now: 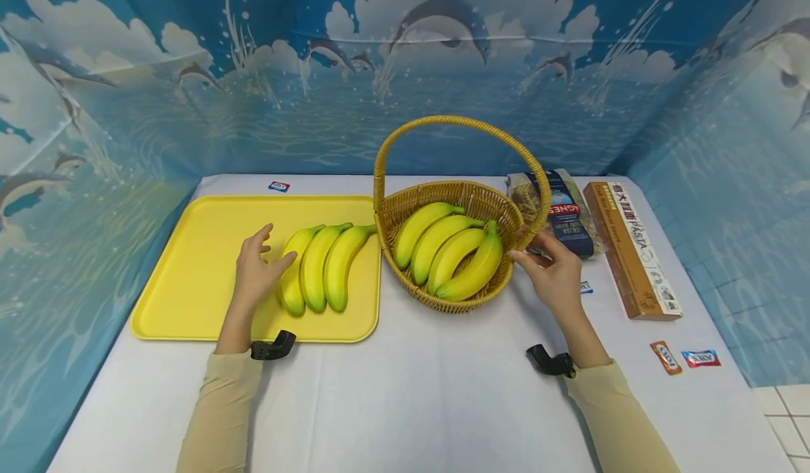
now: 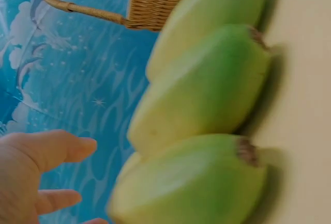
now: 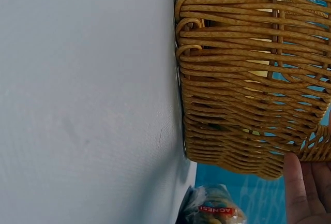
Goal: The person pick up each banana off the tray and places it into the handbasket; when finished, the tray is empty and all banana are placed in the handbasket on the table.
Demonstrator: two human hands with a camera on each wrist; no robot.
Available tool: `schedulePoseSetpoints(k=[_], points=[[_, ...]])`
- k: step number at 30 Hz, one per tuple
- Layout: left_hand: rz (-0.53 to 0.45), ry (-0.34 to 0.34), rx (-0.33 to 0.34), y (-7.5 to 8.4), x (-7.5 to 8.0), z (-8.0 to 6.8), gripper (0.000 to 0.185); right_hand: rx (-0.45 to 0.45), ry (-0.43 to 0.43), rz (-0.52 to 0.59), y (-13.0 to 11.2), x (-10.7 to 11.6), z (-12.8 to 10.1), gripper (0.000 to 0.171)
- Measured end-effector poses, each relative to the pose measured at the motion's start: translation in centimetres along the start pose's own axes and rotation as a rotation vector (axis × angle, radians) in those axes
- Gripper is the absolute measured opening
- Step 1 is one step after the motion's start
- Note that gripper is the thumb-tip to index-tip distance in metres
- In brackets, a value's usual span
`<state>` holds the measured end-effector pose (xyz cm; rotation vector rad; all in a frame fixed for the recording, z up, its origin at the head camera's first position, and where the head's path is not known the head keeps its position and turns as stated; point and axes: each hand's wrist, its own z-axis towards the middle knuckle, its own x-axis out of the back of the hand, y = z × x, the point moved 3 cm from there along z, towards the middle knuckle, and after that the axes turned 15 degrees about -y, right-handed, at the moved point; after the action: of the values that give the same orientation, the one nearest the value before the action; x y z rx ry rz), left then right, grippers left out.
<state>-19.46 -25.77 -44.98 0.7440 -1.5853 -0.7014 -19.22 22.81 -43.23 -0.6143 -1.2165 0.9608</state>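
Nearest, two beige sleeves reach over the white table [image 1: 405,403]. Just beyond, the left hand [image 1: 253,273] lies with relaxed, spread fingers over the yellow tray [image 1: 190,276], its thumb touching the bunch of three bananas [image 1: 319,266] that rests on the tray's right half. Opposite, the right hand [image 1: 557,273] sits with loosely extended fingers at the right side of the wicker basket [image 1: 455,199], touching its wall and gripping nothing. Inside the basket lies a bunch of four bananas [image 1: 449,251], under the arched handle. Farther right, a pasta bag [image 1: 566,213] and a long pasta box [image 1: 629,248] lie side by side. Behind everything stands a dolphin-printed backdrop [image 1: 405,72].
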Motion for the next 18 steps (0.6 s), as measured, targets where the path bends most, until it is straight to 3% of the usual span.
schedulePoseSetpoints(k=[8, 18], points=[[0.045, -0.1, 0.086, -1.6, -1.2, 0.6, 0.067, 0.01, -0.002, -0.01, -0.3, 0.0, -0.1, 0.046], [0.023, -0.072, 0.107, -1.7, -1.5, 0.9, 0.061, 0.003, -0.002, -0.009, -0.1, 0.0, 0.0, 0.047]])
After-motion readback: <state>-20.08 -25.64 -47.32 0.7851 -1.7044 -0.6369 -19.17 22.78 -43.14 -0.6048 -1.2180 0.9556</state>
